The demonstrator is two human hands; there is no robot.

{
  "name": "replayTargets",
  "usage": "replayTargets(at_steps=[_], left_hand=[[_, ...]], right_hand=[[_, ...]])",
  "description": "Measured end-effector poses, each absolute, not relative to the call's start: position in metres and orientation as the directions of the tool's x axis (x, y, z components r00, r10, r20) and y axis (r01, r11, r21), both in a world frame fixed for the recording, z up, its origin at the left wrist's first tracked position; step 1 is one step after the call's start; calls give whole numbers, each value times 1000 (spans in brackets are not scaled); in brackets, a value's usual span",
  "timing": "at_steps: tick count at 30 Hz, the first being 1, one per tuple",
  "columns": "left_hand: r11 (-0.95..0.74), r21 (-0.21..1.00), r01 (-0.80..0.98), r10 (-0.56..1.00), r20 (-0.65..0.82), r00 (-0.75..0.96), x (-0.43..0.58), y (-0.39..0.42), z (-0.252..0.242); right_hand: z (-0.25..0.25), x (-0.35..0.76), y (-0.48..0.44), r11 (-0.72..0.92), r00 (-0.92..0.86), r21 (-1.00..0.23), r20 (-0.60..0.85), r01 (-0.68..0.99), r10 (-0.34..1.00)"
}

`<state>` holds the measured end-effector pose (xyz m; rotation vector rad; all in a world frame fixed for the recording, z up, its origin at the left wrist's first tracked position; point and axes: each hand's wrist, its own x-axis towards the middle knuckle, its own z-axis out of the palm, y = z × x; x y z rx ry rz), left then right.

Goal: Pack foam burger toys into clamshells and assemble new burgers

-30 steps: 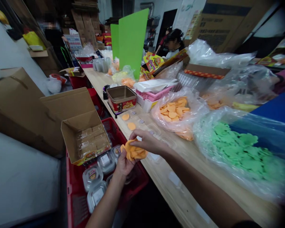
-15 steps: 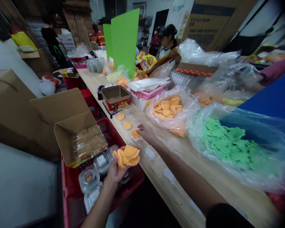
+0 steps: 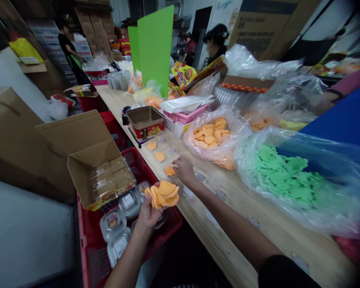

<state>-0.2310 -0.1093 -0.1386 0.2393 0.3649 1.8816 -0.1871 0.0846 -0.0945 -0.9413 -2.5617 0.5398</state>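
Note:
My left hand (image 3: 150,212) is closed around a bunch of thin orange rounded pieces (image 3: 163,194), held above the red crate. My right hand (image 3: 183,171) is over the table, fingers curled at the edge of a single orange piece (image 3: 169,171); what its fingertips pinch is hidden. Two more orange pieces, one nearer (image 3: 159,157) and one farther (image 3: 151,145), lie in a row beyond it on clear plastic. Small clear plastic packs with pale cards run along the table (image 3: 228,244) under and past my right arm.
An open clear bag of orange pieces (image 3: 211,134) and one of green pieces (image 3: 288,176) stand on the right. A red tin (image 3: 146,130) is ahead. At left, a red crate (image 3: 85,240) holds clear boxes (image 3: 112,224) and an open carton (image 3: 99,176). Other people work behind.
My right hand has shifted slightly over the nearest orange piece, covering more of its right side. My left hand has moved a little up and to the right with its bunch.

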Motion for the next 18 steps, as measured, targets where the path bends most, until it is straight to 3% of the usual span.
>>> replayTargets(at_steps=[6,12,18], left_hand=[[-325,359,-875,937,1,-348,-231,-105,-137],[-322,353,-879,940,7,-342,-227,-108,-134],[-328,361,-873,940,36,-339,-229,-114,-137]], right_hand=[[-66,-165,82,785,-779,-526,318,329,540],[-59,-169,84,924,-933,-165,46,344,356],[-73,-192,80,937,-954,-180,-38,298,297]])
